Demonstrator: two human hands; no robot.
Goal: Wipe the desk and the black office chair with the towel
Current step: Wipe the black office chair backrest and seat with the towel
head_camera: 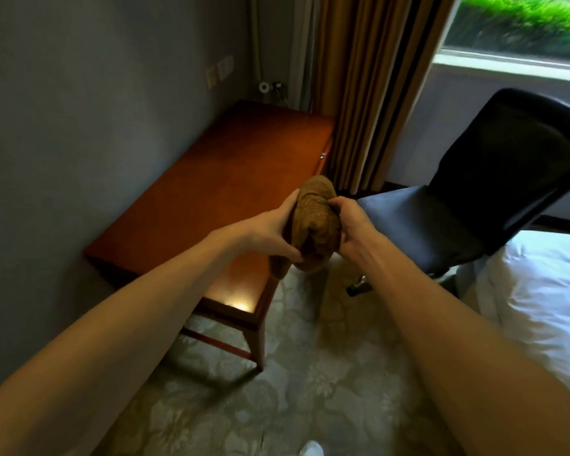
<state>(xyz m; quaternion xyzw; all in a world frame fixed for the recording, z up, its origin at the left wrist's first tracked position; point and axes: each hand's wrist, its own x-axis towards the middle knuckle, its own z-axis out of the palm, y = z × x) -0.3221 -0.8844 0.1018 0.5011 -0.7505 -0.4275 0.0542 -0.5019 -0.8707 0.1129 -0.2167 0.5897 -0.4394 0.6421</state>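
Two bare forearms reach out from the wearer and meet on a bunched brown terry towel, held in the air over the near right edge of a reddish-brown wooden desk. The left hand cups the towel's left side, thumb pinching its lower fold. The right hand curls round the right side. The bundle's long axis runs away from the person. The desk top lies below and to the left, nearer the left hand. The black office chair stands to the right, its seat just beyond the right hand. Wiping appears not yet begun. A white bed and a striped tan curtain flank the scene.
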